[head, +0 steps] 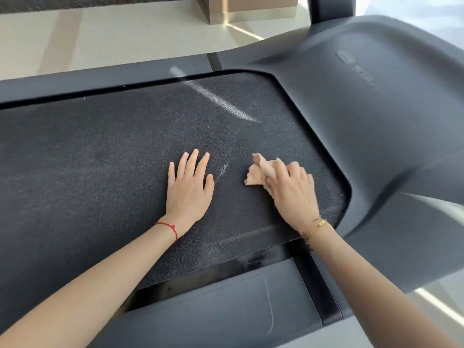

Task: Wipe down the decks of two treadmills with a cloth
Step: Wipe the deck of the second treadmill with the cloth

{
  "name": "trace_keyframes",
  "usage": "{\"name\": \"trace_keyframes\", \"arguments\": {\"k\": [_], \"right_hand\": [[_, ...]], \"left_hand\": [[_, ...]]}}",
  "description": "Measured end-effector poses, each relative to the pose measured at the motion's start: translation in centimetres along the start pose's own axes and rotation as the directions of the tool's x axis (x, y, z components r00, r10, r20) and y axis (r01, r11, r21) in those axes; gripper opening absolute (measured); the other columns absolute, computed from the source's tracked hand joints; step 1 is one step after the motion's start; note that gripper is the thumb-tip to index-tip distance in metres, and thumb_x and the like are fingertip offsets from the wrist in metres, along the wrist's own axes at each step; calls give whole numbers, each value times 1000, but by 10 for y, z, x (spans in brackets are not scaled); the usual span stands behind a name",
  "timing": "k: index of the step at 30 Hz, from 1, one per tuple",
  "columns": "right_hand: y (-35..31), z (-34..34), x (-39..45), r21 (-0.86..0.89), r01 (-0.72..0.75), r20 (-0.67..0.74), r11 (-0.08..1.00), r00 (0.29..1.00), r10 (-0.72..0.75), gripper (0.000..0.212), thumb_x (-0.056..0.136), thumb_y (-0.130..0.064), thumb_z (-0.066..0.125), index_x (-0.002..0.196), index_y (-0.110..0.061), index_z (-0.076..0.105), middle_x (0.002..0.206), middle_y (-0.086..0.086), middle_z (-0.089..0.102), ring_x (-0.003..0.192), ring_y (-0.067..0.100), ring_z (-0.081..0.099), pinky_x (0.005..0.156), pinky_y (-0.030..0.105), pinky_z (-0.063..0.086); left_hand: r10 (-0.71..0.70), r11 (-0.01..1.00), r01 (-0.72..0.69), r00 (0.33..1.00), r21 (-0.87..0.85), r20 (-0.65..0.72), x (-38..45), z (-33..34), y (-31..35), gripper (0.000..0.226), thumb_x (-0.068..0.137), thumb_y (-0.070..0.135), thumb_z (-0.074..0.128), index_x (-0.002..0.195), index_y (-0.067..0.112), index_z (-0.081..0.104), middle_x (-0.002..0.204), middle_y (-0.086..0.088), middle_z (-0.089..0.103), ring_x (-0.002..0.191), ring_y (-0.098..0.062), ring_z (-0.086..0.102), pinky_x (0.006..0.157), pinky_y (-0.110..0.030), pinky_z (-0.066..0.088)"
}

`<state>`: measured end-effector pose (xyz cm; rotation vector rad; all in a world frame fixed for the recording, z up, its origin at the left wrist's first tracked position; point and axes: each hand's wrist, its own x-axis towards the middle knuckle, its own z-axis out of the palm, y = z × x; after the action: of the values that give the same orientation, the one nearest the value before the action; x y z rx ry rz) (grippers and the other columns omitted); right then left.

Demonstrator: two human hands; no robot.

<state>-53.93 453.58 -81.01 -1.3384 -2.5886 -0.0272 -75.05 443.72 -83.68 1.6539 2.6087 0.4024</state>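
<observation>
1. Wiping step, under way by the look of it: right hand (291,189) on the belt (100,159), fingers curled round a crumpled beige cloth (256,172) and pressing it down.
2. Cloth position: near the front end of the deck, close to the motor cover (376,109), with part of it bunched out past the fingertips.
3. Left hand (189,187): flat on the belt beside the cloth, fingers straight and slightly spread, holding nothing (probably bracing the body).
4. Pale streaks: one long mark (221,101) beyond the hands and a short one (223,169) between them; whether dust or glare cannot be told.
5. Next move, as a judgement: sweep the cloth leftward across the belt, which calls for lifting or shifting the left hand out of its path, then working along the side rail (100,79).
6. Second treadmill: not in view.
</observation>
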Motion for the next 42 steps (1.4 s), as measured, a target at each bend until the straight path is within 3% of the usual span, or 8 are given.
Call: {"name": "trace_keyframes", "arguments": {"k": [3,11,18,23,26,35,40,42], "right_hand": [[-11,4,-4,26,5,-43,1000,999,-4,30,97,-26,51,122,-10,51,101,8,51,88,32,53,71,40,35],[-83,3,-52,270,407,31,873,902,-430,38,95,-44,46,128,-25,50,103,-2,48,89,22,47,73,35,35],[-86,12,-21,336,435,-9,835,888,-459,38,93,-42,54,126,-22,54,100,-1,47,87,22,46,72,34,35],[-121,13,7,480,471,-18,740,849,-528,35,97,-27,55,130,-17,57,123,7,50,112,27,51,99,35,39],[-132,18,9,498,541,-7,678,784,-621,38,100,-13,51,137,-16,52,138,6,52,132,27,44,115,26,18],[-175,27,38,586,421,87,692,817,-571,42,104,-27,41,146,-26,42,154,-1,38,147,19,25,117,26,15],[-181,26,10,612,518,18,597,746,-666,38,97,-29,57,135,-28,53,138,-12,53,127,10,47,100,-4,12],[-178,23,10,630,504,31,591,744,-667,42,92,-30,64,132,-29,54,135,-14,54,126,8,48,103,0,14]], "left_hand": [[23,1000,-23,1000,-17,13,-12,-3,-10,56,104,39,26,157,27,17,165,2,13,152,-18,5,124,-46,4],[-89,996,89,996,7,22,-88,-25,-59,56,103,43,25,157,31,15,165,7,9,152,-12,0,123,-50,2],[-197,979,198,980,-38,32,-130,-47,-92,53,104,37,31,156,30,21,164,9,13,152,-11,2,124,-45,2],[-195,975,199,980,-102,49,-142,-62,-104,51,105,31,34,155,26,25,163,9,16,151,-7,1,124,-41,0],[-202,976,204,979,-71,42,-152,-68,-116,50,106,30,33,155,25,26,162,9,19,151,-7,2,124,-38,0],[-284,957,285,958,-51,29,-166,-86,-137,51,106,29,33,156,23,24,162,6,21,152,-10,6,123,-38,1],[-329,942,328,944,-64,0,-164,-89,-158,51,105,27,36,155,22,26,162,3,22,152,-13,8,124,-41,4],[-321,945,320,947,-67,-2,-162,-88,-167,52,105,27,38,155,21,25,162,2,23,152,-14,9,123,-42,5]]}}
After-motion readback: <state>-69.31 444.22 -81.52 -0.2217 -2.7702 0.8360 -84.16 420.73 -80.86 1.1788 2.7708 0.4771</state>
